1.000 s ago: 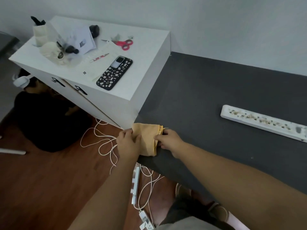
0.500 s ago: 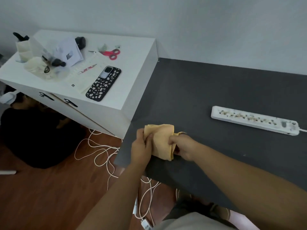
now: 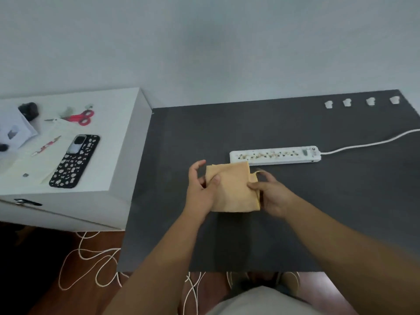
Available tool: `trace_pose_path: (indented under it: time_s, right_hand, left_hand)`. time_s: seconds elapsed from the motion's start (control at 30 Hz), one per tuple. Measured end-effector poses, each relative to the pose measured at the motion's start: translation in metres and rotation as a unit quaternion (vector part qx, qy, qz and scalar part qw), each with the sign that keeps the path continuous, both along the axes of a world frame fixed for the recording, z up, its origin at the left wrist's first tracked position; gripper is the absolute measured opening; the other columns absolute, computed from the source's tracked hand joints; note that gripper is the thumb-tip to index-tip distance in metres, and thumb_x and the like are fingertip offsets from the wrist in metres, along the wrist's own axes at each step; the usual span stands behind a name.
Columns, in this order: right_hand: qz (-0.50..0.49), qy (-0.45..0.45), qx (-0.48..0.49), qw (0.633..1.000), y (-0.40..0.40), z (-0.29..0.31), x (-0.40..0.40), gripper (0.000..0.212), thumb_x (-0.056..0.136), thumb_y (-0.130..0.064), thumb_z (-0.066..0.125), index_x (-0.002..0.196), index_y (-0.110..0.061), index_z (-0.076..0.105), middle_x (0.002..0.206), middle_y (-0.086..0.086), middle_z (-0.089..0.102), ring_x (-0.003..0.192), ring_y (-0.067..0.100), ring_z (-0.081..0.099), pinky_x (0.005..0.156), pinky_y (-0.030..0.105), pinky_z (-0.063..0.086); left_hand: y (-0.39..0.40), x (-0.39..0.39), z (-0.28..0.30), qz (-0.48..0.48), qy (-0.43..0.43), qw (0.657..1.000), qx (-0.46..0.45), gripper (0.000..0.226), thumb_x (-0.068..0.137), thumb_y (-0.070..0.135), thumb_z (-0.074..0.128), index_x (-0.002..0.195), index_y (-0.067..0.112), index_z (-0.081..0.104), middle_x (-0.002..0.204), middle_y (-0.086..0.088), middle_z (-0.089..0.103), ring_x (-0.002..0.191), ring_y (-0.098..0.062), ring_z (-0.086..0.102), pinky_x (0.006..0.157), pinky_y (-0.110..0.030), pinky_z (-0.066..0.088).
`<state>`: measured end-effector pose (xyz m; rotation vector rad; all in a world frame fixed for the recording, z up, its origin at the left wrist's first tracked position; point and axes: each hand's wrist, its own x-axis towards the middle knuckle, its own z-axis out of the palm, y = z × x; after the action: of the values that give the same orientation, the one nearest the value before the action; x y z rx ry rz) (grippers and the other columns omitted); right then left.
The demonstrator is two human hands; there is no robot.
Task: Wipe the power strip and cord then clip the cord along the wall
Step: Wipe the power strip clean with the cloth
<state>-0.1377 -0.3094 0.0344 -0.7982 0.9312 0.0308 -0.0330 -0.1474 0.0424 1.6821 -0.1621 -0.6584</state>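
Note:
A folded orange cloth (image 3: 231, 187) is held above the dark grey table (image 3: 295, 223). My left hand (image 3: 201, 187) grips its left edge with the thumb on top. My right hand (image 3: 271, 192) pinches its right edge. Just beyond the cloth lies a white power strip (image 3: 275, 155), its top speckled with crumbs and dirt. Its white cord (image 3: 368, 144) runs off to the right edge of the view. Several small white cable clips (image 3: 361, 102) sit in a row at the table's far right, close to the wall.
A white cabinet (image 3: 91, 178) stands left of the table, carrying a phone in a patterned black case (image 3: 75, 160), red scissors (image 3: 79, 117), a pen and papers. Loose white cables (image 3: 91, 258) lie tangled on the wooden floor below the table's front edge.
Both hands have carried the cloth from the table's front left corner toward the power strip. The view has swung right, bringing the cord and clips into sight.

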Motion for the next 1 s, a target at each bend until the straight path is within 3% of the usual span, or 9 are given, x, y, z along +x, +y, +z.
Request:
trace_pose_path:
  time_s: [0.1,0.3,0.47,0.6,0.7,0.77,0.83,0.93,1.0]
  right_hand:
    - [-0.037,-0.044,-0.066,0.996,-0.014,0.015,-0.014,0.054,0.092,0.001,0.051,0.125,-0.042,0.054,0.117,0.008,0.064,0.096,0.027,0.064,0.074,0.042,0.055]
    - [-0.083,-0.088,-0.039,0.992,-0.030,0.025,-0.043,0.036,0.096,-0.004,0.042,0.114,-0.023,0.067,0.123,0.007,0.063,0.102,0.025,0.064,0.073,0.040,0.056]
    - [0.035,-0.075,-0.141,0.987,-0.044,0.029,-0.065,0.042,0.083,-0.009,0.069,0.123,-0.019,0.061,0.123,0.005,0.061,0.107,0.022,0.063,0.076,0.031,0.057]
    - [0.266,0.057,-0.394,0.878,-0.063,0.031,-0.074,0.042,0.074,-0.015,0.078,0.113,-0.026,0.068,0.105,-0.004,0.068,0.096,0.009,0.063,0.079,0.020,0.051]
    - [0.271,0.086,-0.494,0.822,-0.075,0.030,-0.077,0.017,0.069,-0.021,0.078,0.084,-0.026,0.072,0.086,-0.009,0.062,0.082,0.011,0.061,0.070,0.023,0.046]
    - [0.165,0.052,-0.437,0.883,-0.082,0.024,-0.076,0.026,0.071,-0.016,0.077,0.095,-0.016,0.069,0.095,-0.002,0.061,0.086,0.015,0.061,0.076,0.027,0.048]
    - [0.038,-0.047,-0.234,0.970,-0.085,0.019,-0.075,0.047,0.071,-0.012,0.077,0.115,-0.003,0.062,0.102,0.009,0.065,0.092,0.022,0.062,0.084,0.035,0.051]
    - [-0.061,-0.184,0.005,0.981,-0.085,0.013,-0.069,0.060,0.070,-0.023,0.074,0.123,-0.001,0.057,0.114,0.013,0.066,0.106,0.026,0.061,0.096,0.038,0.049]
    - [-0.098,-0.223,0.073,0.967,-0.081,0.011,-0.063,0.052,0.078,-0.022,0.068,0.126,-0.007,0.054,0.115,0.011,0.066,0.109,0.024,0.062,0.098,0.036,0.050]
  left_hand:
    - [-0.019,-0.007,-0.001,-0.042,-0.078,0.995,0.040,0.035,0.093,0.033,0.057,0.117,0.056,0.048,0.100,0.004,0.071,0.094,-0.013,0.067,0.082,-0.032,0.056]
    - [-0.052,-0.024,0.004,-0.070,-0.086,0.993,0.045,0.015,0.088,0.039,0.064,0.102,0.037,0.071,0.106,0.013,0.071,0.097,-0.004,0.065,0.086,-0.027,0.055]
    - [-0.057,-0.015,0.008,-0.216,-0.021,0.975,0.050,0.083,0.047,0.040,0.094,0.124,0.029,0.063,0.119,0.010,0.063,0.106,-0.007,0.062,0.089,-0.029,0.055]
    - [-0.058,-0.011,0.003,-0.292,-0.118,0.941,0.127,0.056,0.059,0.023,0.091,0.110,0.033,0.071,0.110,0.012,0.063,0.103,-0.005,0.059,0.092,-0.024,0.048]
    - [-0.066,-0.014,-0.001,-0.274,-0.123,0.946,0.121,0.024,0.071,0.025,0.084,0.093,0.030,0.076,0.094,0.006,0.054,0.089,-0.009,0.057,0.079,-0.019,0.043]
    - [-0.073,-0.017,-0.005,-0.242,-0.063,0.965,0.085,0.022,0.072,0.028,0.083,0.092,0.023,0.075,0.100,0.005,0.051,0.095,-0.009,0.056,0.086,-0.022,0.046]
    - [-0.083,-0.023,-0.008,-0.199,0.035,0.979,0.010,0.034,0.072,0.032,0.081,0.101,0.018,0.072,0.113,0.006,0.061,0.108,-0.014,0.060,0.098,-0.032,0.048]
    - [-0.106,-0.042,-0.008,-0.130,0.158,0.976,-0.079,0.022,0.087,0.026,0.069,0.107,0.018,0.066,0.108,0.002,0.071,0.100,-0.017,0.067,0.082,-0.031,0.054]
    - [-0.122,-0.055,-0.009,-0.070,0.175,0.978,-0.084,0.015,0.091,0.026,0.064,0.105,0.020,0.064,0.100,0.000,0.070,0.088,-0.016,0.065,0.067,-0.027,0.051]
